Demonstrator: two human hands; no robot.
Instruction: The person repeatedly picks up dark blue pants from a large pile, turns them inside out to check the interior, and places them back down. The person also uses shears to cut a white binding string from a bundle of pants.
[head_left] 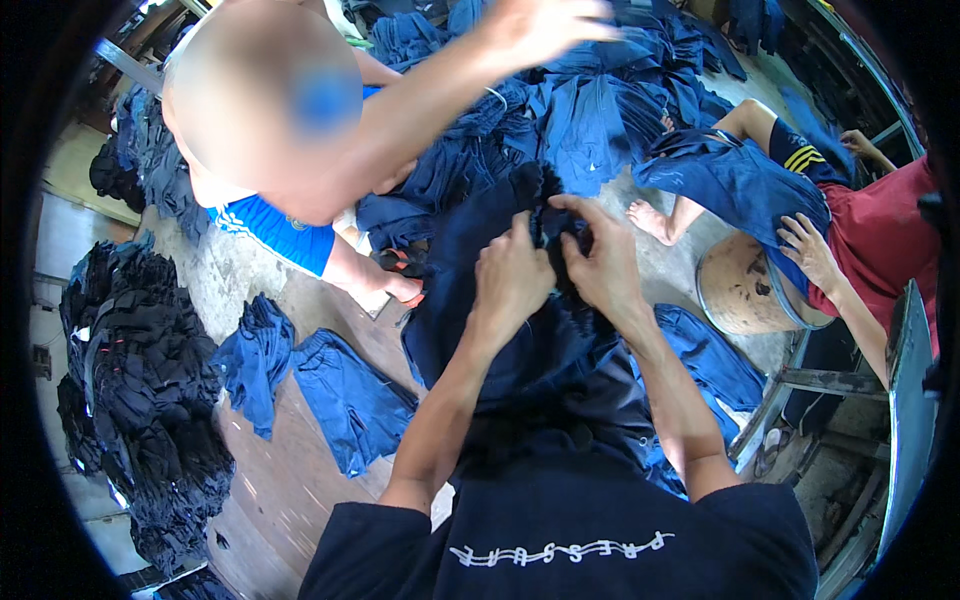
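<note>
A dark navy garment (455, 270) is spread over my lap, and a gathered, frayed-looking edge runs up its middle. My left hand (513, 272) lies along the left side of that edge, its fingers closed on the cloth. Facing it, my right hand (605, 265) holds the right side of the edge with curved thumb and forefinger. The fingertips are partly lost against the dark fabric. Below and to the left, two pairs of blue denim shorts or trousers (345, 395) lie on the floor.
At the left stands a tall heap of dark garments (140, 390). Blue denim piles (585, 125) cover the floor ahead. A person in blue shorts (275, 235) sits front left, one arm stretched across. Another in red (885, 240) sits right, beside a round drum (745, 285) and a metal-framed bench (835, 382).
</note>
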